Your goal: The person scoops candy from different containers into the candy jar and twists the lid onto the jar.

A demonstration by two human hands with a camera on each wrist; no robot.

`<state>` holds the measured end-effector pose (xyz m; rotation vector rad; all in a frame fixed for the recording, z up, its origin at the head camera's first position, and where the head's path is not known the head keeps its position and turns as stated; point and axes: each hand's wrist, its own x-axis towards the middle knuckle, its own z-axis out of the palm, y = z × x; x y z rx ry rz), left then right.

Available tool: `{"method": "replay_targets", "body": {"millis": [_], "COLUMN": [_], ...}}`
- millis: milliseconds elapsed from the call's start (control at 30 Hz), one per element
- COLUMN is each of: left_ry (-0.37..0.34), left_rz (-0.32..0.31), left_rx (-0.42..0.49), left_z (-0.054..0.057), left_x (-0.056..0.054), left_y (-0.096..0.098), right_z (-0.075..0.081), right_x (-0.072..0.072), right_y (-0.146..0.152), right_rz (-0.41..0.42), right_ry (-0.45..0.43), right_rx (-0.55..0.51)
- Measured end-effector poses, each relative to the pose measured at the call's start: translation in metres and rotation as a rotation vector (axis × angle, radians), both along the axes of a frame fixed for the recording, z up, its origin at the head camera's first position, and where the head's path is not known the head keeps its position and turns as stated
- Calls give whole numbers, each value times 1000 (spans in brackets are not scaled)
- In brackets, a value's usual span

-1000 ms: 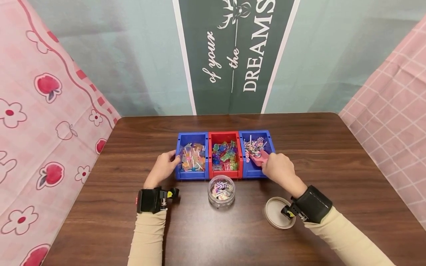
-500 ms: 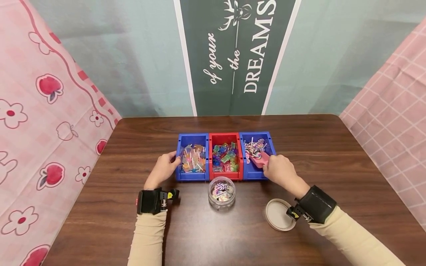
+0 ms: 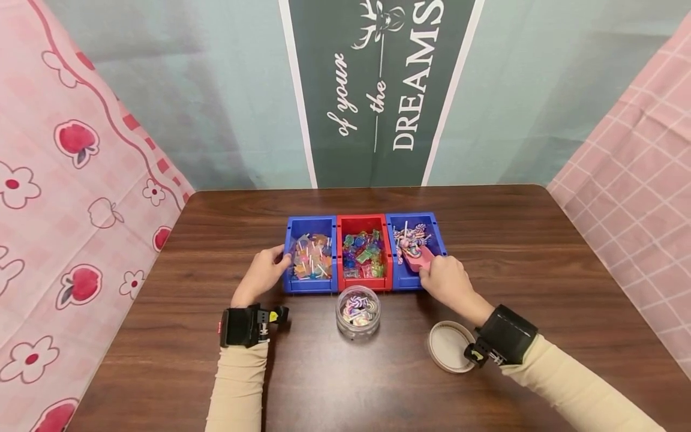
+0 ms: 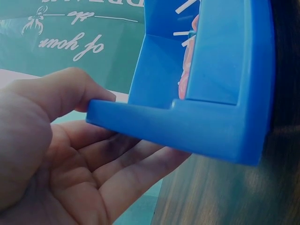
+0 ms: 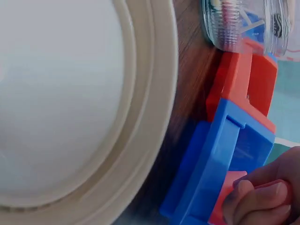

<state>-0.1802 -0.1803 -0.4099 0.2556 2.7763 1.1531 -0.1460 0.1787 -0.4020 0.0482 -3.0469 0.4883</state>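
Head view: the left grip (image 3: pixel 261 275) pinches the side wall of a blue bin (image 3: pixel 310 287) of candies (image 3: pixel 312 255). A red bin (image 3: pixel 368 284) adjoins it, with a jar (image 3: pixel 355 332) of lollipops (image 3: pixel 359 307) just in front on the bench (image 3: pixel 324 387). A pink scoop (image 3: pixel 419 260), clasped in the right grip (image 3: pixel 449 282), sits in a second blue bin (image 3: pixel 405 281); a lid (image 3: pixel 448 347) lies nearer.

The scoop (image 3: pixel 418 262) is pink. Blue bins (image 3: pixel 311 286) flank the red bin (image 3: pixel 364 284) (nine and three o'clock); lollipops (image 3: pixel 357 304) at six are swirl-striped.
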Motion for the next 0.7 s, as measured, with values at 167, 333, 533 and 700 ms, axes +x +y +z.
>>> {"method": "replay_targets", "body": {"millis": [167, 333, 533, 700], "left_ry": [-5, -9, -11, -2], "left_rz": [5, 9, 8, 0], "left_rx": [-2, -6, -4, 0], "left_z": [0, 0, 0, 0], "left_x": [0, 0, 1, 0], "left_y": [-1, -1, -1, 0], "right_z": [-8, -6, -1, -5], "right_x": [3, 7, 2, -2], "right_y": [3, 4, 2, 1], "right_rz": [53, 48, 31, 28], "right_ry": [97, 146, 121, 83], "right_rx": [38, 28, 15, 15]}}
